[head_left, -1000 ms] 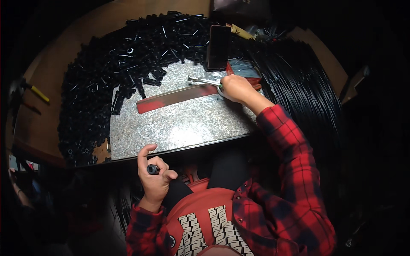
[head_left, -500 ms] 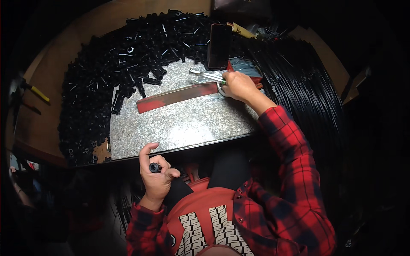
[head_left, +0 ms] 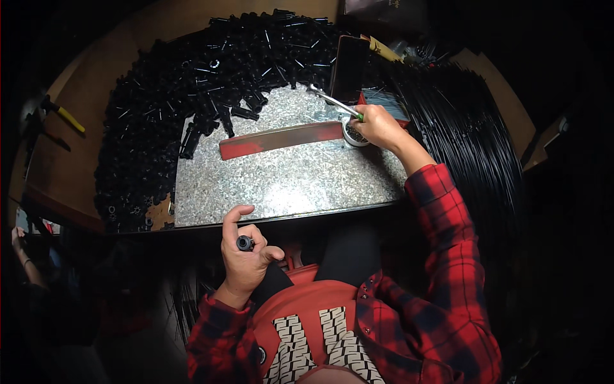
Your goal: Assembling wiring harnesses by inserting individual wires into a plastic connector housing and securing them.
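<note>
My left hand is held just off the table's front edge. Its lower fingers curl round a small black cylindrical part whose round end faces up, while the index finger and thumb stick out. At the back right, my right hand grips a slim silver metal tool with a small rounded head and a green part near the fingers. Directly under that hand stands a small white cup with dark bits in it, partly hidden by the hand. The tool's head points toward the far left, above the tabletop.
A long red-brown bar lies across the speckled tabletop. Black parts are heaped at the back and left. A dark phone stands upright behind; black rods are bundled at right. Yellow-handled pliers sit far left.
My right hand has lifted slightly off the cup, uncovering more of it, and the tool has swung to a steeper slant. My left hand keeps its hold. The whole view has shifted slightly.
</note>
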`<state>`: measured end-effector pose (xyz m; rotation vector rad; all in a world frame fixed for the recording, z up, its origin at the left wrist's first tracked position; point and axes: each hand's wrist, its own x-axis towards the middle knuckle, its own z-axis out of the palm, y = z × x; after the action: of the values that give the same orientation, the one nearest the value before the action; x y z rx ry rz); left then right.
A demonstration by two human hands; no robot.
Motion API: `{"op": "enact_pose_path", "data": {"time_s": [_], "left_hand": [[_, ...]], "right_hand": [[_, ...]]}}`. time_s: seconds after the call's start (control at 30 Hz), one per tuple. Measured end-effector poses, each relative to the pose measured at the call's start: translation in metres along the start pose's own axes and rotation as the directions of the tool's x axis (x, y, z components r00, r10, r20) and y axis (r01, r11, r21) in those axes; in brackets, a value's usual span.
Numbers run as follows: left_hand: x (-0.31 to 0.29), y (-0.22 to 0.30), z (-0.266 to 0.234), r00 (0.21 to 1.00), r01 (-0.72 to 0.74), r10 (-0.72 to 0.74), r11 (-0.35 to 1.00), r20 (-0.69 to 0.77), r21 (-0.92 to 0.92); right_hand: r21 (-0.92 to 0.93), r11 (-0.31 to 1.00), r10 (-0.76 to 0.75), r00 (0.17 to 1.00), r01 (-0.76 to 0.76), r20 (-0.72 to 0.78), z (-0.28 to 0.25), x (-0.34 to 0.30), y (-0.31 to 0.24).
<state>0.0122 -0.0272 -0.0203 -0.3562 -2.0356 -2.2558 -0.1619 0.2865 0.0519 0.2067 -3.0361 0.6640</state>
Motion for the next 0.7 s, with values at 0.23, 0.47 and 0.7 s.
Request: {"op": "enact_pose_path", "data": {"time_s": [0.23, 0.47, 0.7], "left_hand": [[0.001, 0.0, 0.005, 0.999, -0.051, 0.05, 0.999, -0.018, -0.013], [-0.001, 0.0, -0.002, 1.0, -0.001, 0.001, 1.0, 0.016, 0.03], [0.001, -0.006, 0.002, 0.996, -0.088, 0.088, 0.996, 0.008, 0.002]], "right_hand": [[-0.293, 0.955, -0.05, 0.999, 0.046, -0.006, 0.016, 0.002, 0.001], [-0.361, 0.925, -0.118, 0.993, 0.116, 0.017, 0.021, 0.01, 0.011], [-0.42, 0.902, -0.071, 0.994, 0.099, 0.082, 0.02, 0.011, 0.011]]}}
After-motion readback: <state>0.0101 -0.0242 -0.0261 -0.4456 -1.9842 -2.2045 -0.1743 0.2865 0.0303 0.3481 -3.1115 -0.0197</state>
